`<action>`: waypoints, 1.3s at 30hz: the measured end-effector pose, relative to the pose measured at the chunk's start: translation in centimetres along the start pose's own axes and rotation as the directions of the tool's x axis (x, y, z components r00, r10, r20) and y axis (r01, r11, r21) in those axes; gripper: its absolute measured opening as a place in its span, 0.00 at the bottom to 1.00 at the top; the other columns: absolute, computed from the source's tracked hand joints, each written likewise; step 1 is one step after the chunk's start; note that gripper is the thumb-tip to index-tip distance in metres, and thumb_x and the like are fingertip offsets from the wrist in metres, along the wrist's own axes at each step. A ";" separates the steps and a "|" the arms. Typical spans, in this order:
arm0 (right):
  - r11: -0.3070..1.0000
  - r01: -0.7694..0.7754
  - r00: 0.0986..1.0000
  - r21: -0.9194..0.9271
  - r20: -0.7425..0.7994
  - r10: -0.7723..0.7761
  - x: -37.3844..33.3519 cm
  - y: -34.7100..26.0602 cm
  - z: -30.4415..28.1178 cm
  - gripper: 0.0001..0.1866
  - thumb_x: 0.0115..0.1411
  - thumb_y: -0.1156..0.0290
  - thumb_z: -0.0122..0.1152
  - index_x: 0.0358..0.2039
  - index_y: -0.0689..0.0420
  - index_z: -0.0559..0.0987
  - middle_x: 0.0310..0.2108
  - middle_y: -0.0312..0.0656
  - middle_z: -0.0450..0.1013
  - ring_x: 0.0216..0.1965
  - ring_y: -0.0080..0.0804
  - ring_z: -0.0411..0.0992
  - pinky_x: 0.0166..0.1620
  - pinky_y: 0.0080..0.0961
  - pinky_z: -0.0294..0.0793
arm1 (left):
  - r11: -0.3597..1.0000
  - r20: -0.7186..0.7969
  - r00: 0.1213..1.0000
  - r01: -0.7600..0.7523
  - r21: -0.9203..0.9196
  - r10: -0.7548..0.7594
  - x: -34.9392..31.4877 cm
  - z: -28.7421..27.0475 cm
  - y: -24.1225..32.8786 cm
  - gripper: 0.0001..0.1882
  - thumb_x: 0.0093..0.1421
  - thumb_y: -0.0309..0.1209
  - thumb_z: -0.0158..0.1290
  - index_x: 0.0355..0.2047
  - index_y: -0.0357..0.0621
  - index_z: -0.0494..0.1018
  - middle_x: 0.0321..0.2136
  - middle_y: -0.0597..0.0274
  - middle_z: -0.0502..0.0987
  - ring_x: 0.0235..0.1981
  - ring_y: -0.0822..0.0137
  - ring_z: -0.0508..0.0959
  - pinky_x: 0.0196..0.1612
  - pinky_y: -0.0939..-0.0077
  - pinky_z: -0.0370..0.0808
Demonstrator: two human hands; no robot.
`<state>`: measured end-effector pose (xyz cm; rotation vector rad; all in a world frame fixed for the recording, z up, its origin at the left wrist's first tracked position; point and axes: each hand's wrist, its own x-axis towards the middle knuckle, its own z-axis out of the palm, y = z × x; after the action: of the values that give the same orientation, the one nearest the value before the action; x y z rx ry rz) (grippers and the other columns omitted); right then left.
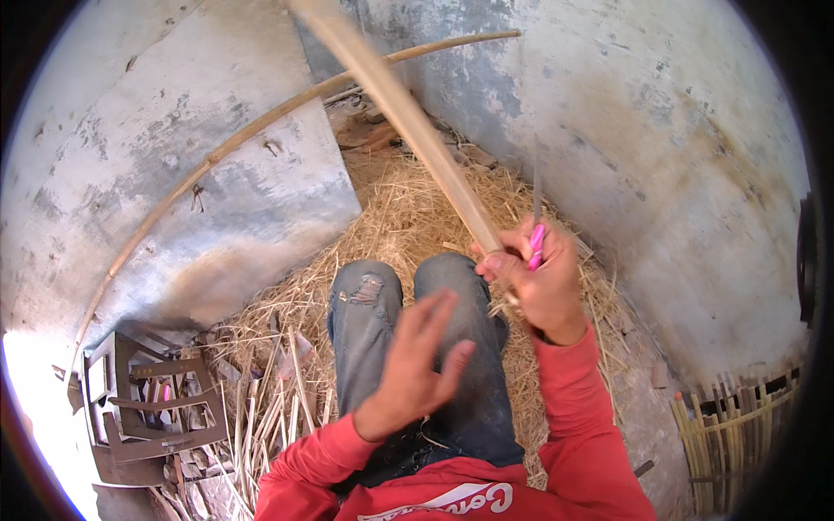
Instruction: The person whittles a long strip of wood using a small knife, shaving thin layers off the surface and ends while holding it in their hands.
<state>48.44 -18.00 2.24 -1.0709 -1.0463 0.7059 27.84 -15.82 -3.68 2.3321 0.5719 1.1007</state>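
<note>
My right hand (549, 280) grips the lower end of a long split bamboo strip (421, 135), with thumb and fingers closed round it. A knife (537, 247) with a pink handle is in that same hand, its thin blade pointing upward. The strip slants up and to the left past the top edge and is smeared by motion. Over my lap, my left hand (410, 372) hovers with fingers stretched out, holding nothing and apart from the strip; it is blurred too.
A thick heap of shavings (391, 204) covers the ground around my knees. Against the wall leans a long curved pole (213, 158). A dark metal frame (165, 447) stands at the left beside loose split sticks (297, 382). Upright slats (738, 443) are tied together at the right.
</note>
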 end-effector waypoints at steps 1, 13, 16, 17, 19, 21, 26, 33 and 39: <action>0.993 -0.017 1.000 -0.115 0.012 0.019 0.5 -0.9 -0.2 0.17 0.59 0.90 0.64 0.27 0.57 0.66 0.33 0.50 0.83 0.31 0.26 0.81 0.34 0.22 0.80 | 0.989 -0.149 0.982 -0.101 0.108 0.116 0.7 -2.1 -0.3 0.28 0.64 0.31 0.61 0.63 0.37 0.70 0.61 0.39 0.68 0.57 0.44 0.74 0.59 0.54 0.73; 0.801 0.141 0.970 -0.581 0.244 0.007 2.2 3.4 -4.2 0.12 0.56 0.82 0.70 0.36 0.63 0.74 0.30 0.44 0.80 0.26 0.27 0.75 0.31 0.26 0.75 | 0.824 0.305 0.866 0.190 0.534 -0.397 0.8 -10.6 -5.5 0.15 0.64 0.44 0.61 0.41 0.45 0.81 0.25 0.58 0.81 0.30 0.52 0.83 0.36 0.57 0.76; 0.618 0.482 0.850 -0.622 0.160 -0.502 2.4 3.8 -4.3 0.16 0.64 0.73 0.64 0.49 0.66 0.74 0.28 0.40 0.77 0.24 0.27 0.70 0.30 0.27 0.71 | 0.879 0.280 0.877 0.265 0.396 -0.390 -2.1 -7.0 -6.4 0.14 0.68 0.40 0.57 0.36 0.40 0.79 0.19 0.56 0.79 0.22 0.51 0.81 0.29 0.56 0.73; 0.758 0.372 0.913 -0.536 0.062 -0.403 1.2 3.5 -4.0 0.16 0.66 0.72 0.62 0.51 0.66 0.73 0.28 0.40 0.77 0.25 0.28 0.71 0.31 0.27 0.72 | 0.877 0.283 0.851 0.344 0.336 -0.442 -2.6 -5.7 -6.4 0.15 0.70 0.40 0.56 0.36 0.39 0.79 0.19 0.55 0.78 0.22 0.52 0.81 0.29 0.57 0.73; 0.922 0.311 0.949 -0.229 0.018 -0.316 -0.4 3.8 -2.4 0.14 0.70 0.69 0.56 0.51 0.65 0.74 0.24 0.40 0.76 0.23 0.29 0.72 0.29 0.29 0.72 | 0.845 0.288 0.794 0.497 0.197 -0.535 -3.4 -3.6 -6.6 0.18 0.73 0.41 0.51 0.34 0.37 0.78 0.16 0.55 0.76 0.18 0.58 0.80 0.26 0.60 0.73; 0.923 0.107 0.990 -0.370 0.131 -0.062 -1.8 3.6 -1.5 0.13 0.70 0.67 0.57 0.48 0.64 0.77 0.20 0.41 0.74 0.20 0.32 0.73 0.27 0.30 0.72 | 0.794 0.285 0.743 0.590 0.147 -0.605 -3.1 -2.2 -6.3 0.19 0.74 0.41 0.50 0.34 0.37 0.78 0.16 0.57 0.76 0.16 0.61 0.79 0.24 0.62 0.73; 0.717 0.131 0.984 -0.684 0.179 -0.009 -4.4 7.1 -1.2 0.16 0.71 0.60 0.56 0.34 0.59 0.79 0.17 0.46 0.72 0.18 0.45 0.74 0.25 0.37 0.71 | 0.725 0.357 0.660 0.684 0.080 -0.661 -1.5 -1.3 -5.7 0.20 0.74 0.41 0.49 0.33 0.36 0.78 0.15 0.57 0.75 0.14 0.64 0.77 0.23 0.64 0.72; 0.392 0.123 0.983 -0.912 0.167 0.080 -6.7 11.1 -1.2 0.24 0.71 0.50 0.55 0.25 0.56 0.74 0.17 0.53 0.74 0.20 0.55 0.76 0.24 0.49 0.73 | 0.820 0.321 0.763 0.565 0.089 -0.560 -0.9 1.9 -6.7 0.21 0.74 0.40 0.48 0.32 0.34 0.77 0.23 0.44 0.79 0.28 0.44 0.82 0.33 0.52 0.74; 0.370 0.142 0.988 -0.918 0.157 0.009 -5.6 14.0 -3.5 0.23 0.71 0.49 0.55 0.28 0.55 0.76 0.16 0.52 0.74 0.19 0.55 0.76 0.23 0.49 0.75 | 0.808 0.282 0.758 0.567 0.160 -0.588 -0.9 3.8 -6.5 0.21 0.74 0.40 0.49 0.30 0.33 0.74 0.26 0.36 0.79 0.32 0.33 0.79 0.36 0.43 0.73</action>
<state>49.91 -19.17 -13.15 -1.9697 -1.6814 0.0092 29.27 -12.18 -10.19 2.0856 1.1167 0.4052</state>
